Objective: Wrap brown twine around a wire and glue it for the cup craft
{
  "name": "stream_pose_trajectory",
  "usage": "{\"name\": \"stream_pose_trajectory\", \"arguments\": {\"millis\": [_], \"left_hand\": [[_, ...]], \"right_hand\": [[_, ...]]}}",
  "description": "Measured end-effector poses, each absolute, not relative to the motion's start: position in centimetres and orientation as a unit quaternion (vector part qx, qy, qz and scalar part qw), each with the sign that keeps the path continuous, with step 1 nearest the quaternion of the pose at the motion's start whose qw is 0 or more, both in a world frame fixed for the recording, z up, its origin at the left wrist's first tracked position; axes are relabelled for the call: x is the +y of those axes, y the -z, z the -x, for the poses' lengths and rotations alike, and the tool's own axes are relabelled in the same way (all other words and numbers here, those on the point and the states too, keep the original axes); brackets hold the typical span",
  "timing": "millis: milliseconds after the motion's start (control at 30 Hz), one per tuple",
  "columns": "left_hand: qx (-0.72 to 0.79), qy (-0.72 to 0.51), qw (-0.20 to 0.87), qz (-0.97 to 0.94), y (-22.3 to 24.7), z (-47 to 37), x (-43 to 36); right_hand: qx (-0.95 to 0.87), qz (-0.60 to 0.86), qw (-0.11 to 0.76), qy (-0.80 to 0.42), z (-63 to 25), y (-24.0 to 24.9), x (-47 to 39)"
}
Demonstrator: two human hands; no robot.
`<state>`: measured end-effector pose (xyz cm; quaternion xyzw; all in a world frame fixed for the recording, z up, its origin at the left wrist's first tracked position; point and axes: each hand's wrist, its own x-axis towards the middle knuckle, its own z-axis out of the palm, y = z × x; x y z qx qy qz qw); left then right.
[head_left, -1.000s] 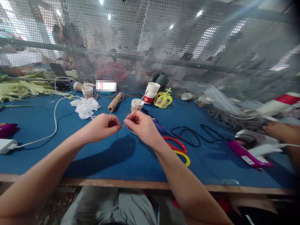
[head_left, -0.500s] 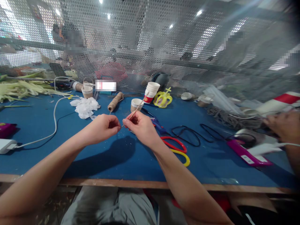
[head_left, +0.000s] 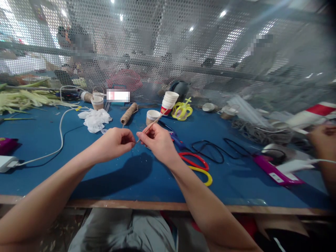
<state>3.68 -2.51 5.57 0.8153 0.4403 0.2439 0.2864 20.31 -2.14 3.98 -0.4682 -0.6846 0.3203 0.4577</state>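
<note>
Over the middle of the blue table (head_left: 110, 182), my left hand (head_left: 118, 141) pinches the lower end of a thin tan strand (head_left: 157, 120). My right hand (head_left: 156, 138) is closed on the same strand, whose free end sticks up to the right past a cup. The fingertips of both hands nearly meet. Just behind them lies a spool of brown twine (head_left: 129, 113), and a twine-wrapped paper cup (head_left: 153, 117) stands beside it. Scissors with red and yellow handles (head_left: 195, 161) lie to the right of my right wrist.
White cups (head_left: 170, 101) and a yellow woven crown (head_left: 181, 111) stand behind. Crumpled white plastic (head_left: 96, 120) and pale green stalks (head_left: 23, 99) lie left. On the right are a black cord (head_left: 210, 150), a purple power strip (head_left: 278, 171) and another person's hand (head_left: 324, 138).
The strand's free end now bends over to the right instead of pointing straight up. My hands have barely moved. The other person's hand has shifted right.
</note>
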Motion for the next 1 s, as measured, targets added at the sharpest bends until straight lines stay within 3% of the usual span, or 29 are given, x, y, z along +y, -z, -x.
{"name": "stream_pose_trajectory", "arguments": {"millis": [500, 833, 1000], "left_hand": [[0.451, -0.245, 0.25, -0.821, -5.68, -4.04, -2.86], [0.467, -0.26, 0.24, -0.811, -5.36, -4.34, -2.67], [0.46, -0.251, 0.26, -0.811, -5.43, -4.16, -2.52]], "right_hand": [[-0.657, 0.477, 0.461, -0.359, -20.07, -4.14, -2.32], [-0.69, 0.459, 0.46, -0.318, -19.84, -3.88, -2.44], [-0.675, 0.43, 0.46, -0.384, -19.79, -4.09, -2.57]]}}
